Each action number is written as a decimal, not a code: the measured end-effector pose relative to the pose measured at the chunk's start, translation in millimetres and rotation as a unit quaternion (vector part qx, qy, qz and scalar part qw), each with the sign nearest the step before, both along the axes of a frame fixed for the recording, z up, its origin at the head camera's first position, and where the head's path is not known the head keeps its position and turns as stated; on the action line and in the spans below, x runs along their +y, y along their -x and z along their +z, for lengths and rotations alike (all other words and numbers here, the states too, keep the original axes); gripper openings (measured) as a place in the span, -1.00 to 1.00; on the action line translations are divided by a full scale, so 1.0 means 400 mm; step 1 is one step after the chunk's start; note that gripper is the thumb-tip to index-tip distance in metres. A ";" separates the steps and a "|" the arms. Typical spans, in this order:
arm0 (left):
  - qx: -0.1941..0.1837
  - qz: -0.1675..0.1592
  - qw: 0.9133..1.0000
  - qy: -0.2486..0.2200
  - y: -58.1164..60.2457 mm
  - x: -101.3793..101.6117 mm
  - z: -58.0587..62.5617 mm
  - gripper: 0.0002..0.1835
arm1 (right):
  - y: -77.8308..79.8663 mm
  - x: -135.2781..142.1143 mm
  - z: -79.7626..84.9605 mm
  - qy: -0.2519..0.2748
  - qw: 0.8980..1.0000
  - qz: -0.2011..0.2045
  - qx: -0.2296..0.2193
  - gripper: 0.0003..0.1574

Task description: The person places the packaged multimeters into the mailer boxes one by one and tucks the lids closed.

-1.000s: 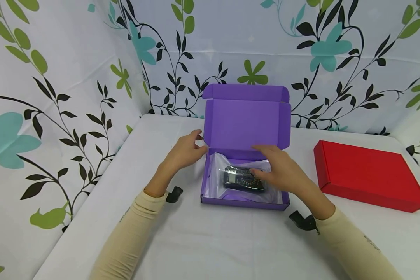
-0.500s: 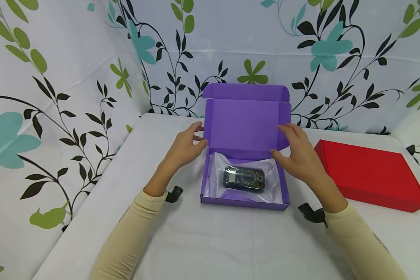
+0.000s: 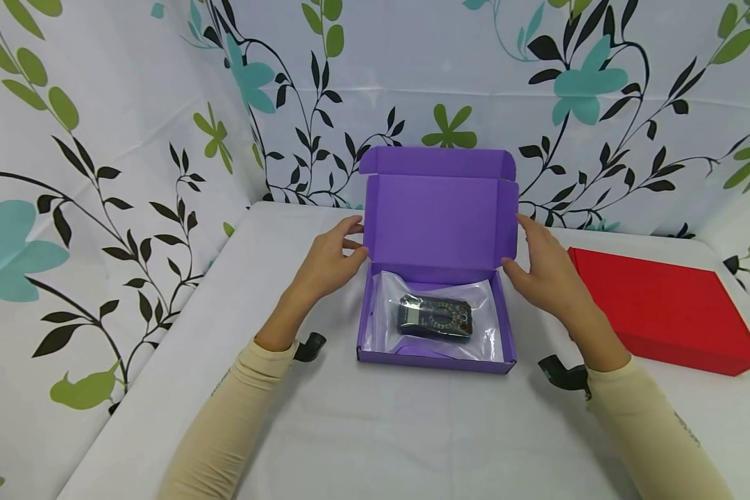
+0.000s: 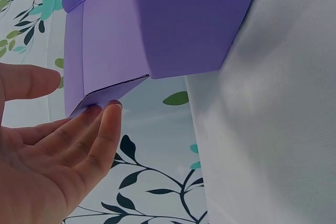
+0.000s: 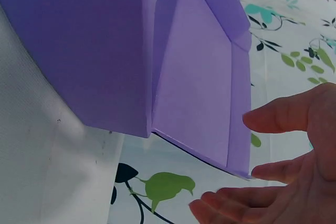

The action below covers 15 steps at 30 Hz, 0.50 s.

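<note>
The left hand (image 3: 331, 260) and right hand (image 3: 550, 278), relaxed, gripping nothing, flank the raised lid (image 3: 434, 215) of the purple box (image 3: 437, 364), frame centre; an uneven push could crease its side flaps (image 3: 507, 219).

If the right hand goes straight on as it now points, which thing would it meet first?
Probably the right side flap of the raised purple cardboard lid; the right hand is so near that contact is hard to judge.
</note>
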<state>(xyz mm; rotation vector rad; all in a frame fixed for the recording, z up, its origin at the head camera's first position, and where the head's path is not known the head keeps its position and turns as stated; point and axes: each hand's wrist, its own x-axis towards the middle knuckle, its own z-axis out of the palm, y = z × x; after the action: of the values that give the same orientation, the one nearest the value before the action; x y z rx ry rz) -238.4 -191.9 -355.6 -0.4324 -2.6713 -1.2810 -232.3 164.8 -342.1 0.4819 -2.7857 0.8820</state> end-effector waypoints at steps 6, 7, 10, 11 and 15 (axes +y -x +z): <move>0.002 -0.002 1.000 -0.003 0.000 0.000 0.001 -0.37 | -0.006 -0.002 0.004 0.004 0.999 0.007 -0.034 0.06; 0.004 -0.002 1.000 -0.004 0.001 0.000 0.001 -0.37 | -0.007 -0.002 0.005 0.005 0.999 0.006 -0.036 0.06; 0.009 -0.004 1.000 -0.005 0.002 -0.001 0.000 -0.38 | -0.009 -0.003 0.006 0.014 0.999 0.005 -0.039 0.06; 0.011 -0.004 1.000 -0.006 0.001 -0.001 0.001 -0.38 | -0.010 -0.003 0.006 0.016 0.999 0.004 -0.039 0.05; 0.016 -0.003 1.000 -0.008 -0.001 -0.001 0.004 -0.39 | -0.012 -0.004 0.009 0.025 0.999 0.001 -0.035 0.02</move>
<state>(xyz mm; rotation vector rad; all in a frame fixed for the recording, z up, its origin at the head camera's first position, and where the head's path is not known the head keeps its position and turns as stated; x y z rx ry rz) -237.9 -192.2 -353.9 -0.4566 -2.6327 -1.2863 -227.6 163.2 -338.6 0.4542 -2.8187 0.9838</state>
